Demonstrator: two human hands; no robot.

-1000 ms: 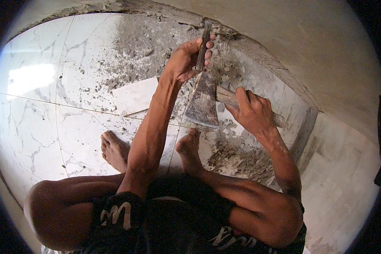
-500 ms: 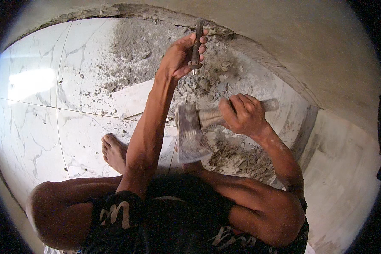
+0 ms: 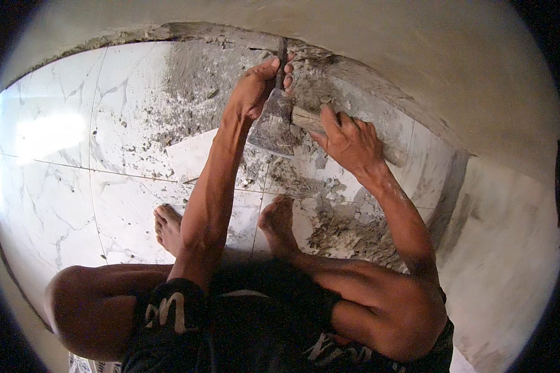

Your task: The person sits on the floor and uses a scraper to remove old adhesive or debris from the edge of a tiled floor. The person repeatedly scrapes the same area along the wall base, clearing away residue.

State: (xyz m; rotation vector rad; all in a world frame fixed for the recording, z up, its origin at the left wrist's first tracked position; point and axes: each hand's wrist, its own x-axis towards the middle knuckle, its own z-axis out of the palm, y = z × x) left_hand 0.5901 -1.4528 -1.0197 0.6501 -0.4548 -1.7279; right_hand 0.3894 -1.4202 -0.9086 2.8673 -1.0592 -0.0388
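My left hand (image 3: 258, 85) is wrapped round a dark metal chisel (image 3: 282, 62), its far end against the broken foot of the wall. In my right hand (image 3: 350, 140) is the wooden handle (image 3: 306, 118) of a hatchet, gripped partway along. The hatchet's head (image 3: 272, 127) is at the near end of the chisel, close below my left hand, with its wide blade edge pointing back toward me. The hatchet head hides the chisel's near end, so I cannot tell whether they touch.
A rough channel (image 3: 230, 34) runs along the base of the plastered wall (image 3: 429, 43). Grey rubble (image 3: 348, 230) and dust lie over white veined tiles (image 3: 56, 193). A loose piece of tile (image 3: 190, 155) lies left of my forearm. My bare feet (image 3: 279, 224) stand on the tiles.
The hatchet has swung forward, away from me, from near my right shin up to the chisel. My left hand still holds the chisel at the wall's foot.
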